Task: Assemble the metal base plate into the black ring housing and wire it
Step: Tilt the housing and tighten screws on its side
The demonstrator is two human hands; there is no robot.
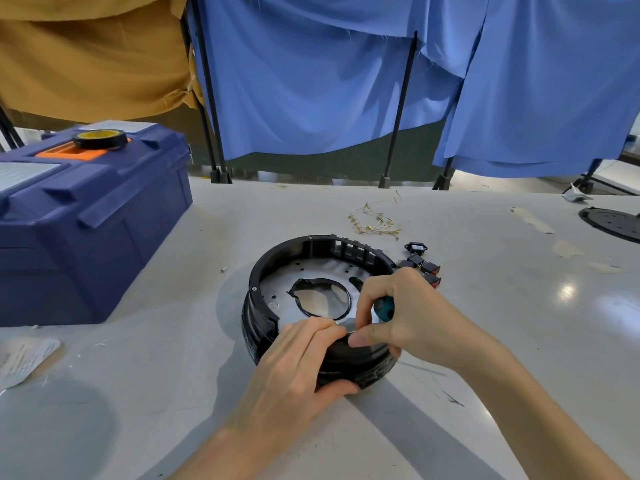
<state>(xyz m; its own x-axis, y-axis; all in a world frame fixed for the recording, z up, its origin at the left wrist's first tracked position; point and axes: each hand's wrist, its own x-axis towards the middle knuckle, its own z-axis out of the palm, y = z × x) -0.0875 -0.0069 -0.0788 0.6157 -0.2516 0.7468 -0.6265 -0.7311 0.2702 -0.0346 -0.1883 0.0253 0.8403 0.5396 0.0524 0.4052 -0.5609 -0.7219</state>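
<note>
The left hand's fingers curl over the near rim of the black ring housing. The thumb presses on its outer wall, so the left hand grips it tight. The right hand is just beside it. It is wrapped round a teal-handled tool, and its fingertips pinch at the rim. The tool's tip is hidden.

Under both hands, the metal base plate lies flat inside the housing. The plate looks thin, stiff and shiny, so it may slip and its edge may be sharp. I would hold it by the edge. The housing looks hard and light, and its rim is good to grab.

Past the fingers lie thin wires and small switches on the table. Far to the left sits a blue toolbox.
</note>
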